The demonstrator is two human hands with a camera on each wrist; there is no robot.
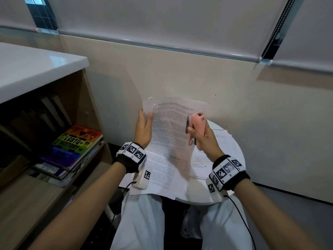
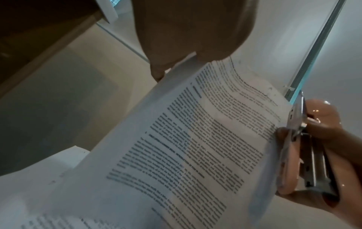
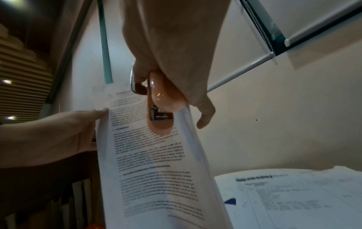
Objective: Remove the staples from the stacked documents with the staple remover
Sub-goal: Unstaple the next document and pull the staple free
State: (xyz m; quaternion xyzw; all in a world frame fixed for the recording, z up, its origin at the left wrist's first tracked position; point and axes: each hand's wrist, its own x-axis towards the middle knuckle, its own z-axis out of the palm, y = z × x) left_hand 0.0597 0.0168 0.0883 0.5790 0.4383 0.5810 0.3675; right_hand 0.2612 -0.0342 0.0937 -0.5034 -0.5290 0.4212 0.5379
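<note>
The printed text on the lifted document (image 1: 173,127) is too blurred to read in every view. Its lower part smears with motion in the head view. The staple remover (image 1: 197,129) is partly hidden inside the right hand (image 1: 203,139), and no staple can be made out.

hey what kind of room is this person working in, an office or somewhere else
Probably a study or library corner, though that is a guess. A wooden bookshelf holds stacked books, printed papers cover a small round white table, and roller blinds hang above.
</note>
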